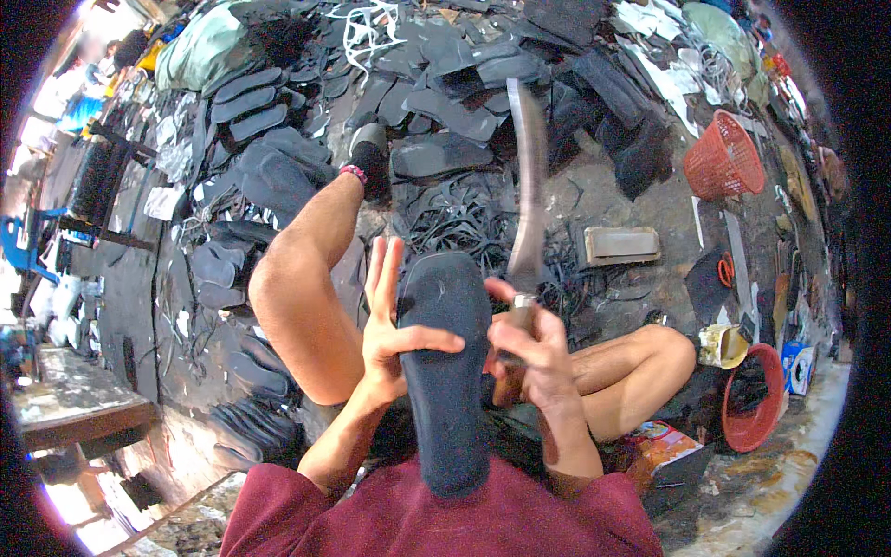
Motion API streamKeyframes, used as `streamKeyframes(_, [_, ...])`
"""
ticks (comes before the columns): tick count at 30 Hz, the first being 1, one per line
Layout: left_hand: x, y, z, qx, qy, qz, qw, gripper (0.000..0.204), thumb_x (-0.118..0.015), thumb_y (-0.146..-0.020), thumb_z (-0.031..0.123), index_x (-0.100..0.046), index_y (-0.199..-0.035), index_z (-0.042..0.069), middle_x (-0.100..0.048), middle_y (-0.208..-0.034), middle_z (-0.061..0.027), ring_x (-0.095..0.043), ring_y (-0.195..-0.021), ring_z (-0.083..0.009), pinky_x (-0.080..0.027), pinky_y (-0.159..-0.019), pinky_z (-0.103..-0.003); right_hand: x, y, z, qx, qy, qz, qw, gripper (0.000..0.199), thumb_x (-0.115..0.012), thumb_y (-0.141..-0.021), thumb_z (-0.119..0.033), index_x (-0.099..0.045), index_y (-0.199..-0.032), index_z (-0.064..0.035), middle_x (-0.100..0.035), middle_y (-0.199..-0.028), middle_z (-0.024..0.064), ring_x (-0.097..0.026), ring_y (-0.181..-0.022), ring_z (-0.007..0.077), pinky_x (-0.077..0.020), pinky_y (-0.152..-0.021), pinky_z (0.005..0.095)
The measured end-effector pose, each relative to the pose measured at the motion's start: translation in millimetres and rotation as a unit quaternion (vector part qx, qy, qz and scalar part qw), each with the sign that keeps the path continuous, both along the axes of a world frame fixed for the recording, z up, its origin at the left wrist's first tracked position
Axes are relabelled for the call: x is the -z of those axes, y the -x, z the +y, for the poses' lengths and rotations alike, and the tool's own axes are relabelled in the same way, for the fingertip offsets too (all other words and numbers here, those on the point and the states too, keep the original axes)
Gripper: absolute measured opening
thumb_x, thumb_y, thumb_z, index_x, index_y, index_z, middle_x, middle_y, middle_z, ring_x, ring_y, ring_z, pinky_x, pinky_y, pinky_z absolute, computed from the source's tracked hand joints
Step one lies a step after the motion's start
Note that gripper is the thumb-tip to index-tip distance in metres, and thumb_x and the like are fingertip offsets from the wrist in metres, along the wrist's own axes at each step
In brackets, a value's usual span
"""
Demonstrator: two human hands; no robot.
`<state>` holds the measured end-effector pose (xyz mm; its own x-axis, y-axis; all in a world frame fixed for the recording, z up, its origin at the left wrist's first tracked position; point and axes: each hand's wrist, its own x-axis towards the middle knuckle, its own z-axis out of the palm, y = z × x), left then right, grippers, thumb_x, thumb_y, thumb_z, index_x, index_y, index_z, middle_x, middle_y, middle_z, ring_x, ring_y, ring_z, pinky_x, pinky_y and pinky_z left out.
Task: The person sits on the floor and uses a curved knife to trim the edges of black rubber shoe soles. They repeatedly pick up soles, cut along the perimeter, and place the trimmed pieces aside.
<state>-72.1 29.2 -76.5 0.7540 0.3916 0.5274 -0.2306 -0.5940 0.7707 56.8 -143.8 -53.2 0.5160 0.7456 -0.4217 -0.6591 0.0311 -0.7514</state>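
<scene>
A dark grey shoe sole (445, 390) stands lengthwise in front of my chest. My left hand (392, 339) grips its left edge, thumb laid across the face and two fingers pointing up beside it. My right hand (534, 348) is closed round the handle of a long curved knife (527, 186), close to the sole's right edge. The blade points up and away from me. Whether its lower part touches the sole I cannot tell. Beyond the sole lies a heap of thin black trimmings (450, 218).
Cut soles and black sheet scraps (441, 156) cover the floor ahead. A whetstone-like block (622, 245) lies to the right. Further right are a red basket (724, 158), orange-handled scissors (726, 269) and a red tub (754, 399). A wooden bench (83, 399) stands at left.
</scene>
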Motion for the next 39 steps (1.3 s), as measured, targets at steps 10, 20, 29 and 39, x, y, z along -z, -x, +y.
streamKeyframes(10, [-15, 38, -49, 0.06, 0.67, 0.131, 0.728, 0.054, -0.071, -0.09, 0.01, -0.052, -0.139, -0.003, -0.066, -0.125, -0.0115, -0.067, -0.104, -0.0199, -0.056, -0.092, -0.035, -2, -60, 38, 0.199, 0.056, -0.125, 0.97, 0.05, -0.078, -0.084, -0.014, -0.061, -0.13, -0.0036, -0.069, -0.09, 0.0027, -0.063, -0.059, 0.0128, -0.0467, -0.048, 0.0254])
streamKeyframes(20, [-46, 74, 33, -0.27, 0.516, -0.106, 0.806, 0.041, -0.063, -0.096, 0.008, -0.055, -0.135, -0.002, -0.067, -0.119, -0.0095, -0.066, -0.104, -0.0178, -0.056, -0.093, -0.037, 18, -65, 7, 0.252, 0.089, -0.163, 0.95, 0.044, -0.064, -0.095, -0.035, -0.06, -0.128, -0.0069, -0.062, -0.078, 0.0041, -0.053, -0.053, 0.0111, -0.0407, -0.044, 0.0256])
streamKeyframes(29, [144, 139, 82, -0.38, 0.625, -0.173, 0.66, 0.026, -0.066, -0.094, 0.005, -0.061, -0.119, 0.004, -0.068, -0.113, -0.0065, -0.066, -0.105, -0.0176, -0.055, -0.097, -0.037, 66, -54, -24, 0.22, 0.197, -0.109, 0.949, 0.035, -0.062, -0.096, -0.029, -0.061, -0.127, -0.0129, -0.061, -0.08, 0.0016, -0.052, -0.054, 0.0114, -0.0417, -0.046, 0.0263])
streamKeyframes(39, [248, 285, 90, -0.639, 0.543, -0.313, 0.446, 0.063, -0.058, -0.092, -0.005, -0.035, -0.149, 0.005, -0.058, -0.116, -0.0116, -0.06, -0.093, -0.024, -0.061, -0.078, -0.041, 93, -77, 19, 0.168, 0.253, -0.144, 0.942, 0.035, -0.067, -0.092, -0.031, -0.065, -0.123, -0.0153, -0.057, -0.082, -0.0018, -0.051, -0.062, 0.0103, -0.0409, -0.051, 0.0246])
